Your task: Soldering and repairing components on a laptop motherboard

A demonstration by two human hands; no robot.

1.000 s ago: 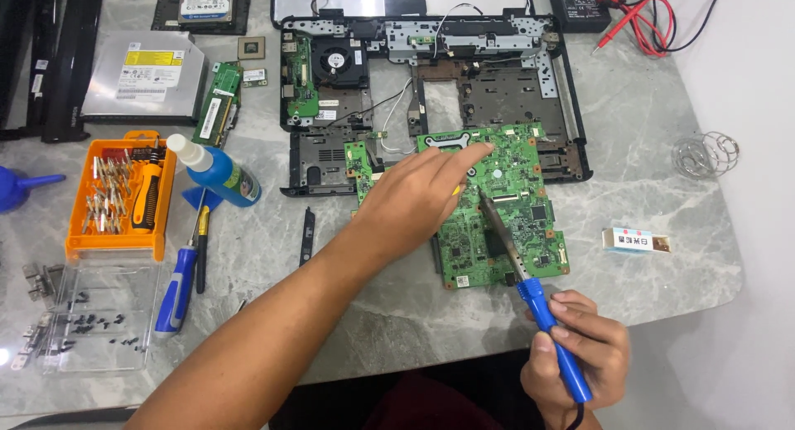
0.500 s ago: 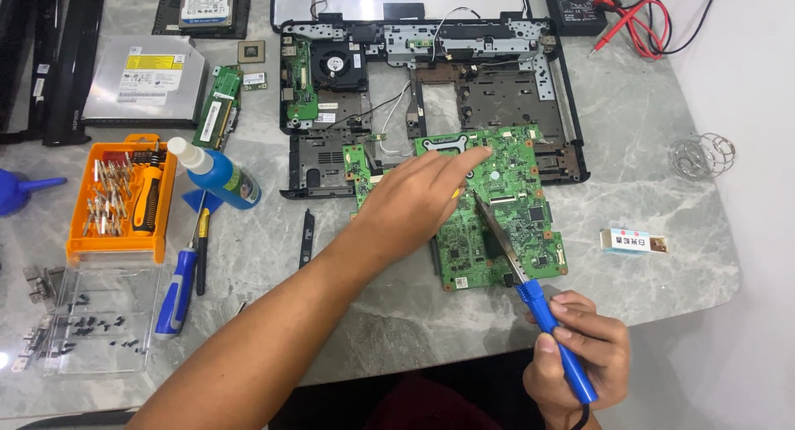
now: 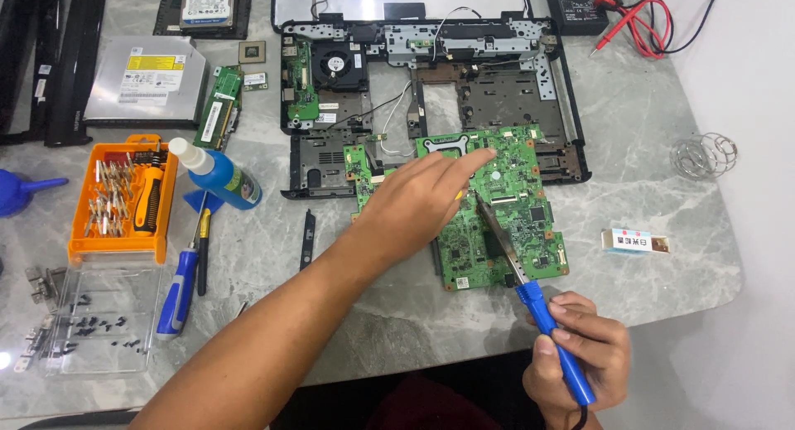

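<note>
A green laptop motherboard (image 3: 517,219) lies on the grey marble table, partly over a black opened laptop chassis (image 3: 431,82). My left hand (image 3: 418,202) rests flat on the board's left part, with the index finger stretched toward the board's upper middle; a bit of yellow shows under the fingers. My right hand (image 3: 580,359), near the table's front edge, grips a blue-handled soldering iron (image 3: 530,277). Its metal tip reaches the board just below my left fingers.
An orange screwdriver-bit case (image 3: 124,202), a blue bottle (image 3: 219,177), a blue screwdriver (image 3: 182,285) and a clear tray of screws (image 3: 99,322) lie at left. An optical drive (image 3: 149,78) sits behind. At right are a small box (image 3: 636,241), a wire coil stand (image 3: 704,155) and red multimeter leads (image 3: 642,20).
Both hands stay almost where they were. The soldering iron's tip holds at the same spot on the board.
</note>
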